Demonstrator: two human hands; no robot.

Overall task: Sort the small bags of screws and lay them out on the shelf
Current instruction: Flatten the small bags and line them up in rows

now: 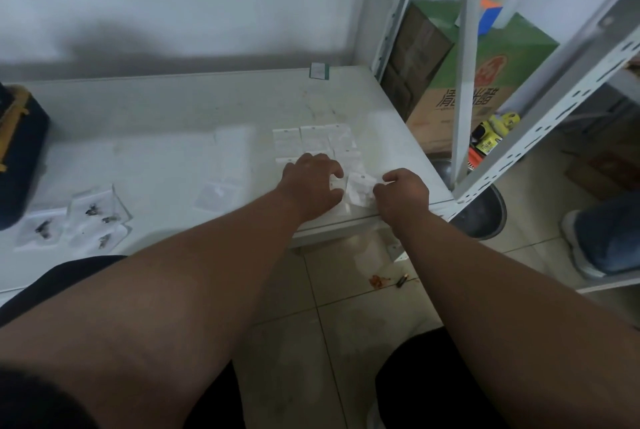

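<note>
Left hand (311, 182) presses one bag (337, 182) flat while right hand (401, 194) pinches the next bag (360, 189), aligning both with the laid-out rows (313, 141)

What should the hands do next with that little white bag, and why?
Probably slide the small white plastic bag, pinched by the right hand, up against the bag under the left hand. It lies a little crooked at the white metal shelf front edge, below the tidy rows of white bags.

Storeroom: metal racking (540, 109), boxes (485, 82).
</note>
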